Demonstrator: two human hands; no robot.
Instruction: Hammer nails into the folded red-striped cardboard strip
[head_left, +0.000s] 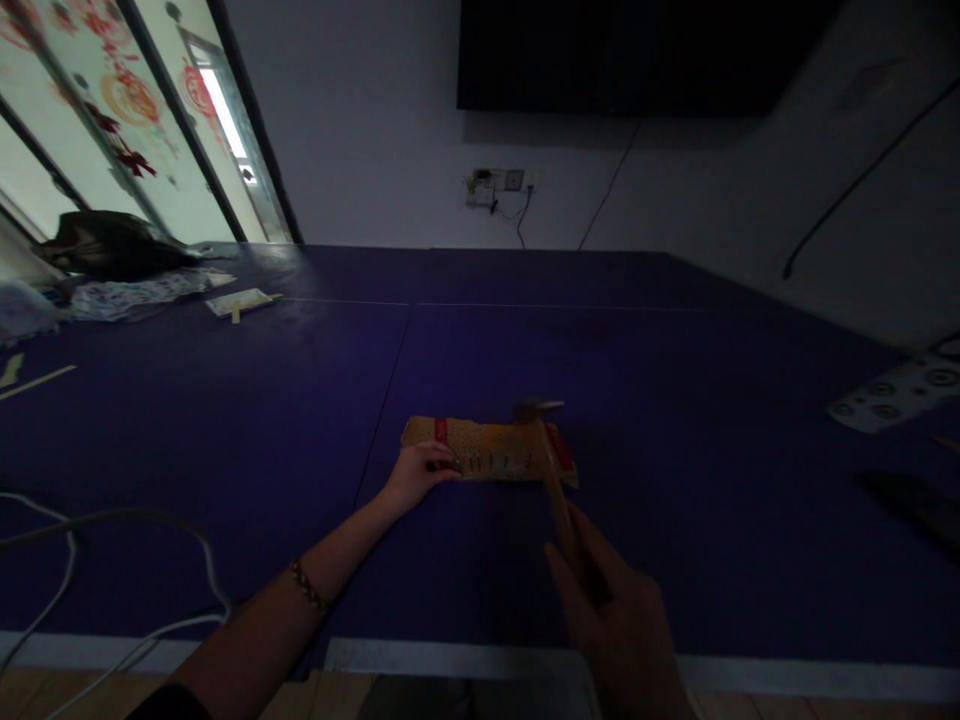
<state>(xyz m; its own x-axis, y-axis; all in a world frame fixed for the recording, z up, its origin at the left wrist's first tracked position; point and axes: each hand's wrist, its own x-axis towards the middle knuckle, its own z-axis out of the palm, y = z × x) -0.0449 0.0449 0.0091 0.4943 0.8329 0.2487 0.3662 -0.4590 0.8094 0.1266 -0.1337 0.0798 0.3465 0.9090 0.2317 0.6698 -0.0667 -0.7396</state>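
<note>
The board point(491, 452) lies on the worktop point(225, 420) with its long axis running 9 to 3 o'clock, the left hand point(417, 472) pressing its 9 o'clock end, the right hand point(611, 610) clamped on a hammer point(551, 470) whose head hovers over the 3 o'clock end.

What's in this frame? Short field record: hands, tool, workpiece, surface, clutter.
left hand: pressed on the left part of the wooden board, by a row of small nails
right hand: gripping the hammer by its wooden handle
hammer head: raised over the board, near its right part
surface: blue table
clutter: white cable near left; dark bag far left; patterned sheet right
light: dim, details hard to read
</note>
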